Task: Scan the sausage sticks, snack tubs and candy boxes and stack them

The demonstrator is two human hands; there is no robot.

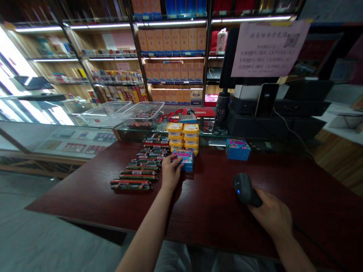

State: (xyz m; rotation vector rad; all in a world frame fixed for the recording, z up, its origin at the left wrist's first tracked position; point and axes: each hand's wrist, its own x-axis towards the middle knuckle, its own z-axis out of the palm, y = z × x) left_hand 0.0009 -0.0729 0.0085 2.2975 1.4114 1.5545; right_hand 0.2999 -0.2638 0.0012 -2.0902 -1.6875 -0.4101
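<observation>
At twelve o'clock from the person, the left hand (170,172) touches the near blue packs (187,161), fingers apart; the right hand's (271,212) fingers are wrapped around the scanner (243,187), at four o'clock from that stack. Pushing toward twelve could topple the yellow tubs (191,139) just behind; a sweep toward nine might roll the wrapped sticks (138,172). Room opens at five o'clock; the table's (204,215) near edge lies at six.

Dim desk (210,215), glowing shelf lights (170,23); white glare far left, edges stretched.
</observation>
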